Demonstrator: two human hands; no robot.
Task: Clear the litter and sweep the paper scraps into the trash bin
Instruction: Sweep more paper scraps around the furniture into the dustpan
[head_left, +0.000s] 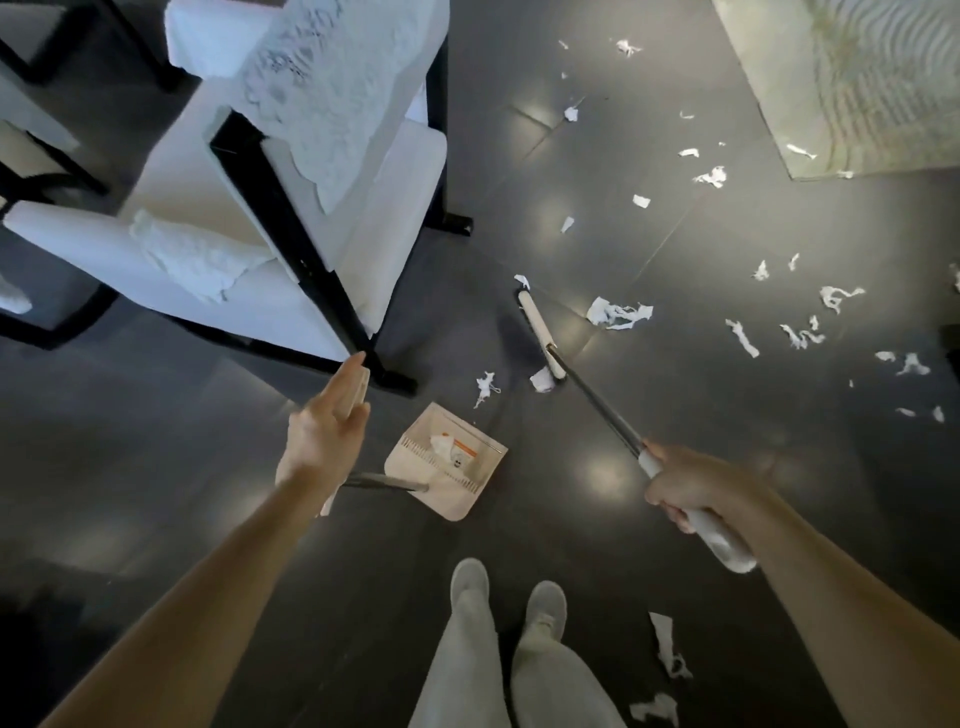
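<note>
My right hand (685, 493) grips the white grip of a broom whose dark pole slants up-left to its beige head (537, 330) on the dark floor. My left hand (324, 434) holds the beige handle of a dustpan (457, 499), fingers stretched along it. The pan lies just left of the broom head and holds a crumpled scrap and an orange-marked wrapper (457, 449). Two paper scraps (485, 387) lie between the pan and the broom head. Many more torn white scraps (618, 314) are strewn to the right.
A white cushioned chair with a black frame (291, 218) stands close at upper left, one leg beside my left hand. A pale rug (857, 83) fills the upper right corner. My feet (509, 597) are at the bottom, with scraps (667, 649) beside them.
</note>
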